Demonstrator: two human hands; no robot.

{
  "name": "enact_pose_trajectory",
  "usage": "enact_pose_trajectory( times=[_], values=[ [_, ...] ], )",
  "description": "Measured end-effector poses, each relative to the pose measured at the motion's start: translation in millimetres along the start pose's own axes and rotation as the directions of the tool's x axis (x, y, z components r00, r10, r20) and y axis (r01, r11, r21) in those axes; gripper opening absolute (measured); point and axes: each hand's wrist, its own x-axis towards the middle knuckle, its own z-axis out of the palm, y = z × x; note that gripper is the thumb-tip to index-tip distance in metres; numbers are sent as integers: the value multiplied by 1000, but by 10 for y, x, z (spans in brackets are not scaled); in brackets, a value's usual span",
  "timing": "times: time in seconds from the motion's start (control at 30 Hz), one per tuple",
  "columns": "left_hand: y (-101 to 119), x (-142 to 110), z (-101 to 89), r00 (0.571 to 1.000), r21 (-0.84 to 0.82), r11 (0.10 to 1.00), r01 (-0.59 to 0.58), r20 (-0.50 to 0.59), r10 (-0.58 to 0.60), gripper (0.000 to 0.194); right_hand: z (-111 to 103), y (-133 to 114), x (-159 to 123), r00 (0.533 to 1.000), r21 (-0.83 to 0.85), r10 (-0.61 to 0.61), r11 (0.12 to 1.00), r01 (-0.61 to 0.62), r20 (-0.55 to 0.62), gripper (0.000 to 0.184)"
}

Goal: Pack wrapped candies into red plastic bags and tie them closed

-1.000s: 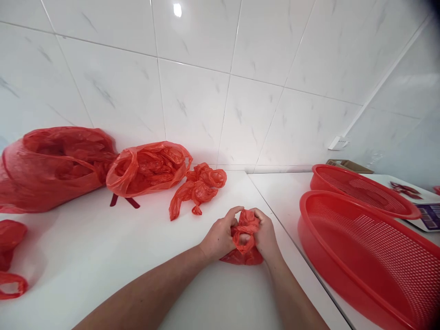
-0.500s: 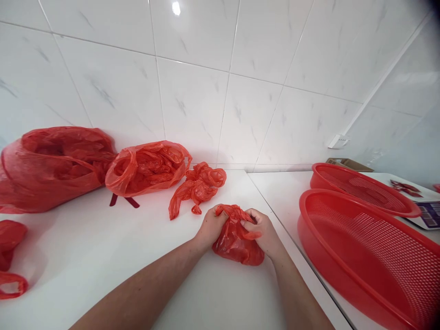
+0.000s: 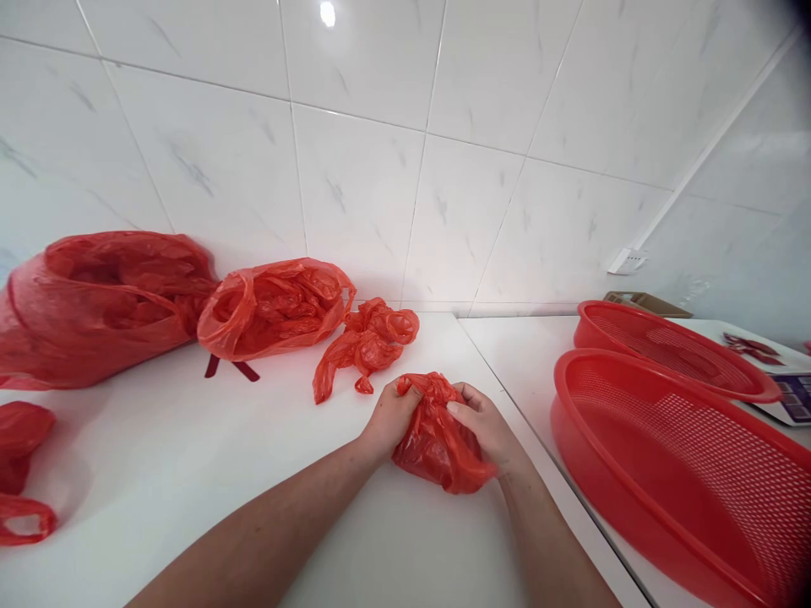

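Note:
A filled red plastic bag [image 3: 437, 460] rests on the white table in front of me, its top gathered and twisted. My left hand [image 3: 394, 415] pinches the gathered neck from the left, thumb on top. On the other side my right hand [image 3: 482, 420] grips the bag's upper edge, thumb and fingers closed on the plastic. A loose flap hangs down along the bag's right side. What lies inside shows only as a dark mass through the film. Just beyond the hands is a crumpled red plastic bag [image 3: 371, 338].
Two stuffed red bags, a large one [image 3: 120, 338] and a smaller one [image 3: 275, 317], lean near the tiled wall. More red plastic [image 3: 22, 439] lies at the left edge. Red baskets [image 3: 634, 456] stand on the right, with a scale [image 3: 791, 397] and a cardboard box [image 3: 652, 304] behind.
The loose flap on the bag's right side has dropped lower and spread. My right thumb has shifted slightly on the plastic; my left hand stays at the neck.

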Motion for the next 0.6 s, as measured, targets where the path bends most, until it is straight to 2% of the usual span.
enact_pose_trajectory(
  times=[0.07,0.2,0.37,0.47,0.6],
  values=[
    [17,-14,19,1000,22,1000,0,1,0,18,26,2,-3,1000,-50,4,999,-6,-30,20],
    [4,-38,59,999,22,1000,-18,39,17,21,48,56,31,983,-143,-12,990,-14,-184,17],
    [-36,-37,81,992,-20,1000,-8,123,10,25,62,123,55,936,-317,-148,948,42,-318,11],
    [-36,-37,73,992,27,1000,-6,122,3,24,102,157,55,906,-389,-212,919,59,-365,8],
    [-37,-54,57,991,131,991,-25,137,6,21,156,151,54,897,-361,-229,929,85,-378,4]
  ],
)
